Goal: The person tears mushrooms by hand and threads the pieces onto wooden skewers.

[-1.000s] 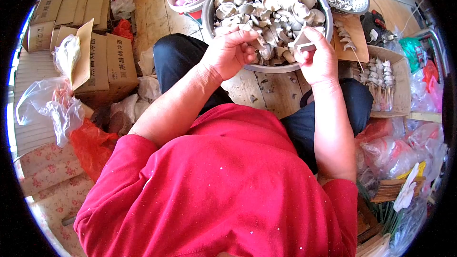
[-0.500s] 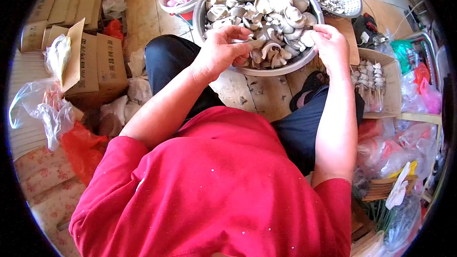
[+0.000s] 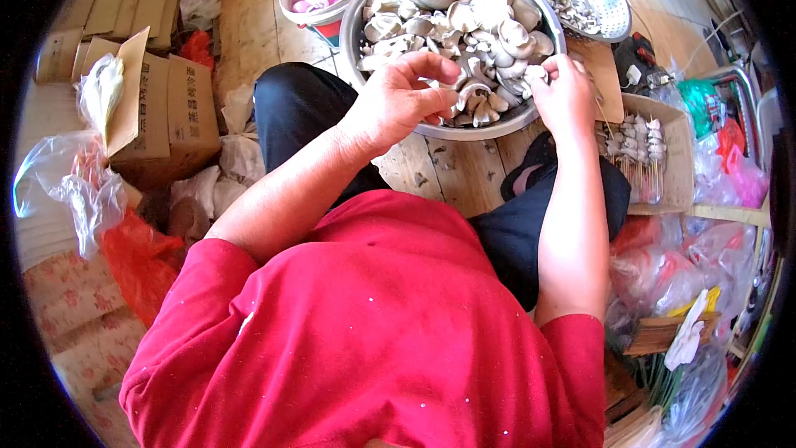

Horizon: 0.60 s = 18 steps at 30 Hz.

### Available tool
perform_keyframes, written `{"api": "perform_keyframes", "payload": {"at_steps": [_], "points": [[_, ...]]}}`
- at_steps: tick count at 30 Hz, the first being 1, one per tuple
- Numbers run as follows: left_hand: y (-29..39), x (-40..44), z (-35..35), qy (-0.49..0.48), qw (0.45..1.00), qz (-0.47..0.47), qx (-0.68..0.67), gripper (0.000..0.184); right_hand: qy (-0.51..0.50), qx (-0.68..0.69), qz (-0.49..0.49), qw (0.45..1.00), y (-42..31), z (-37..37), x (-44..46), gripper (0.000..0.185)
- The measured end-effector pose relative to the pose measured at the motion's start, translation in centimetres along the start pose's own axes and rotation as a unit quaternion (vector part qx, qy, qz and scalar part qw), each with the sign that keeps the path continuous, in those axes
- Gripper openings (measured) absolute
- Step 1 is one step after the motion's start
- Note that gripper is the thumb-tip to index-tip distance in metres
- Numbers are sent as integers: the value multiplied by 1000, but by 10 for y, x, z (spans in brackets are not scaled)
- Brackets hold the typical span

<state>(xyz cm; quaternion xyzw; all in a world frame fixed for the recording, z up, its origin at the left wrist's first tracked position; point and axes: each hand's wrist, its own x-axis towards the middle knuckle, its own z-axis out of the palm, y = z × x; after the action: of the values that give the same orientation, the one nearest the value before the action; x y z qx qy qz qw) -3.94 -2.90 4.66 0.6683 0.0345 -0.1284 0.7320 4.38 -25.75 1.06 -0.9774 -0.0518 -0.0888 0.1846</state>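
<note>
A wide metal basin point(image 3: 352, 33) full of grey-white oyster mushrooms point(image 3: 489, 8) stands in front of me. My left hand point(image 3: 406, 101) is over its near edge, fingers curved and thumb apart from the forefinger, with nothing visible between them. At the basin's right rim, my right hand point(image 3: 568, 98) is closed. A pale mushroom piece point(image 3: 537, 75) shows at its fingertips, and a thin wooden skewer point(image 3: 600, 108) seems to stick out on its outer side. Most of that skewer is hidden by the hand. To the right, a cardboard box point(image 3: 676, 129) holds several skewers of mushroom pieces point(image 3: 643, 145).
A tub point(image 3: 311, 17) of pink-purple onion pieces stands left of the basin. Behind on the right leans a metal colander point(image 3: 612, 8) with small mushroom pieces. Cardboard boxes point(image 3: 170, 116) and plastic bags lie to my left; more bags point(image 3: 663, 270) crowd the right side.
My left hand has moved slightly right and down, its thumb and forefinger now farther apart. My right hand has lowered a little and turned into a tighter grip, and the skewer now shows beside it.
</note>
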Motion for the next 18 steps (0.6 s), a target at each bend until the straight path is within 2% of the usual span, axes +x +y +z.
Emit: {"api": "perform_keyframes", "payload": {"at_steps": [2, 4, 5, 8, 9, 11, 12, 15, 18], "points": [[0, 0, 3, -19, 1000, 5, -4, 21, 60, 137, -66, 987, -2, -3, -11, 15], [2, 0, 12, -33, 996, -81, -25, 24, 77, 201, -76, 974, -15, -6, -23, 15], [2, -1, 17, -34, 992, -117, -46, 32, 73, 224, -90, 968, -24, -9, -30, 16], [-7, 8, 18, -44, 957, -223, -179, 27, 83, 255, -167, 949, -47, -12, -51, 20], [-14, 11, 17, -43, 957, -223, -179, 27, 89, 258, -203, 940, -50, -7, -53, 21], [-26, 17, 14, 9, 957, -158, -243, 20, 85, 257, -276, 922, -50, 0, -54, 24], [-22, 17, 13, 23, 959, -153, -236, 15, 85, 258, -275, 922, -51, -1, -55, 24], [-22, 17, 10, 56, 958, -145, -239, 11, 33, 463, -119, 878, -52, 0, -56, 29], [-19, 11, 13, 47, 964, -129, -226, 11, -100, 609, 71, 783, -49, -5, -54, 20]]}}
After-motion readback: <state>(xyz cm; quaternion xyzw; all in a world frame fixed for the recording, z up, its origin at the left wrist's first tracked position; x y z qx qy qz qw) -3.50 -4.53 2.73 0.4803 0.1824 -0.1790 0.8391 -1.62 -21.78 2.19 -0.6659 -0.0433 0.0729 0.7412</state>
